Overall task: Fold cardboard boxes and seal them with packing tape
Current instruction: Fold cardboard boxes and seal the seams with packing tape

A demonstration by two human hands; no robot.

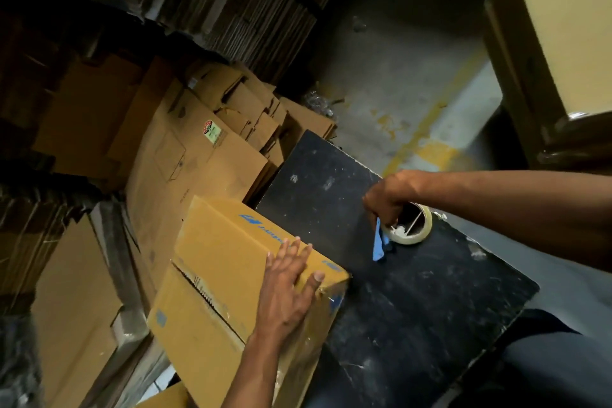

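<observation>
Over the table's (414,291) left edge the box (225,262) hangs half off, left hand (288,288) spread flat on it while the right hand (385,197) pinches the tape roll (412,225) near the far edge, so he'd best keep pressing the flaps shut before taping the seam.
</observation>
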